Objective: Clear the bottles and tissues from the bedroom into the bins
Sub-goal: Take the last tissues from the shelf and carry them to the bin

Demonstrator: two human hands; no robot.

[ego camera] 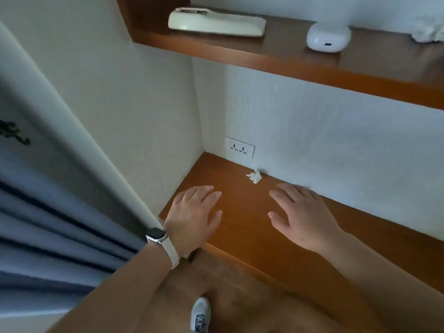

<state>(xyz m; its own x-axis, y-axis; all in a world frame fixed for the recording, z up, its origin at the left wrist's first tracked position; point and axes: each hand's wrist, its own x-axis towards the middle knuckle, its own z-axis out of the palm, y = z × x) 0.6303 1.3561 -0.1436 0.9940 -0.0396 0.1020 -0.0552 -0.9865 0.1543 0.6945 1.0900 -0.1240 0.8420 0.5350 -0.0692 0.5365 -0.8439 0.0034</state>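
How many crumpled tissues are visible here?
2. One tissue on the lower ledge against the wall; second tissue on the upper shelf, far right, partly cropped. Others possibly hidden.

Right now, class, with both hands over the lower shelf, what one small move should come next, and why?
Probably reach the right hand forward and pinch the crumpled tissue. It lies on the lower shelf by the wall, just beyond that hand's fingers and a little farther from the left hand. Both hands are open and hold nothing.
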